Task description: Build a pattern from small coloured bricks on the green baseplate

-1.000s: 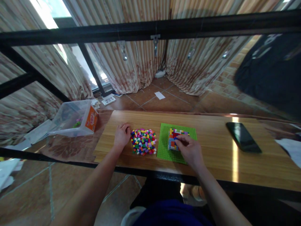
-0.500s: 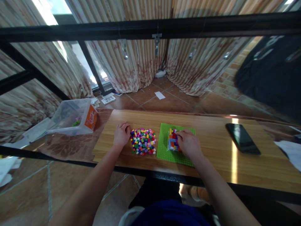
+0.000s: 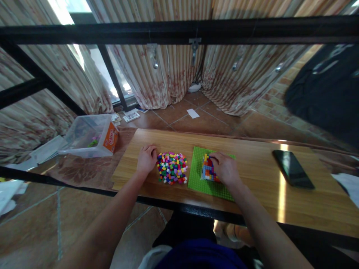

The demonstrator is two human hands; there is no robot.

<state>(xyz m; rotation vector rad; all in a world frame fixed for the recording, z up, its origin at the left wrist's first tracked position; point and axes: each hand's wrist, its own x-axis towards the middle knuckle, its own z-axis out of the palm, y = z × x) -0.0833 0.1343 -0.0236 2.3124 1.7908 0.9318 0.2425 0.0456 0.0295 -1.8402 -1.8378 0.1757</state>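
On the wooden table, a green studded baseplate (image 3: 195, 175) carries a low block of small building bricks (image 3: 208, 172) in red, blue, yellow and orange. Over its right part lies my right hand (image 3: 226, 170), thumb and forefinger pinched at the upper edge. Whatever is between those fingertips is too small to name, and the hand hides part of the block. Left of the baseplate is a loose pile of many-coloured small bricks (image 3: 172, 168). My left hand (image 3: 147, 158) rests on the table against the pile's left side, fingers curled in, with nothing seen in them.
A black phone (image 3: 293, 169) lies on the table (image 3: 255, 160) at the right. Beyond the left end stands a clear plastic box (image 3: 84, 151) with an orange label. A black metal bar (image 3: 174, 33) crosses above the far side, before striped curtains (image 3: 174, 74).
The view has shifted slightly, so everything sits a little further right. My right fingertips have moved slightly along the top of the brick block. My left hand keeps its place by the pile.
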